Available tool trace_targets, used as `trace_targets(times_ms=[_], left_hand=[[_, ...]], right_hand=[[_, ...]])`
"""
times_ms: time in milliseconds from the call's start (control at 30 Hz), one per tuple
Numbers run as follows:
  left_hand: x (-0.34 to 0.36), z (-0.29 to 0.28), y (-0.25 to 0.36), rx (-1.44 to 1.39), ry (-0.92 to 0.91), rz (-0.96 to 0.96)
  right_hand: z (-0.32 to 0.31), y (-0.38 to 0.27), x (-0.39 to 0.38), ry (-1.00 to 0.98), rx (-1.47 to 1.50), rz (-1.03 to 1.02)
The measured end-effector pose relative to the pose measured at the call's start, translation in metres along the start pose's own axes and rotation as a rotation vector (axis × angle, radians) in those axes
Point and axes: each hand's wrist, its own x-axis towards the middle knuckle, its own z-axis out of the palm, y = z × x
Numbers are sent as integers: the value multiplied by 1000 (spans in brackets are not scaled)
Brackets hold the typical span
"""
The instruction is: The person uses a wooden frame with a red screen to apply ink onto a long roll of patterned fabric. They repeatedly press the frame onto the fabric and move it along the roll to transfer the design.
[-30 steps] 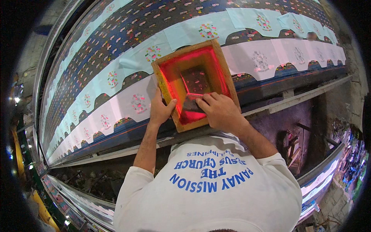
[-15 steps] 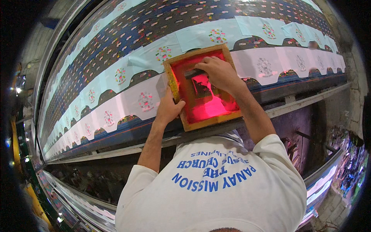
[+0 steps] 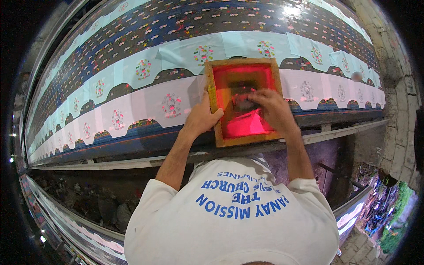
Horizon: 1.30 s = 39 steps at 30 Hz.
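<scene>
Right fingers [image 3: 265, 94] drawn nearer the person, holding one blurred squeegee [image 3: 242, 103], left fingers [image 3: 217, 114] clasping one wooden frame [image 3: 240, 62]

I see the screen-printing frame [image 3: 247, 141] on the tabletop [image 3: 106, 148], over the near row of fabric panels [image 3: 171, 104], which runs out left and right of it. The far row of fabric panels [image 3: 203, 53] lies beyond. The left grip [image 3: 203, 116] is at the frame's left edge; the right grip [image 3: 274, 109] is over its right half.
</scene>
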Motion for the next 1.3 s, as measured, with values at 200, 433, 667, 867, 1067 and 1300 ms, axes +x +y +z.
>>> trace_targets(times_ms=[200,433,667,867,1067,1300], left_hand=[[-4,-20,29,-73,-118,-110],[-7,-14,11,-112,-86,-134],[1,-7,15,-195,-79,-22],[13,19,53,-29,59,70],[57,103,126,-90,55,158],[85,179,210,-223,-65,-59]], right_hand=[[-6,23,52,46,2,39],[-3,-36,-9,-28,28,169],[3,-48,-55,15,14,164],[-35,-2,-71,14,9,115],[-95,90,-109,29,-3,115],[-127,181,-161,30,-53,121]])
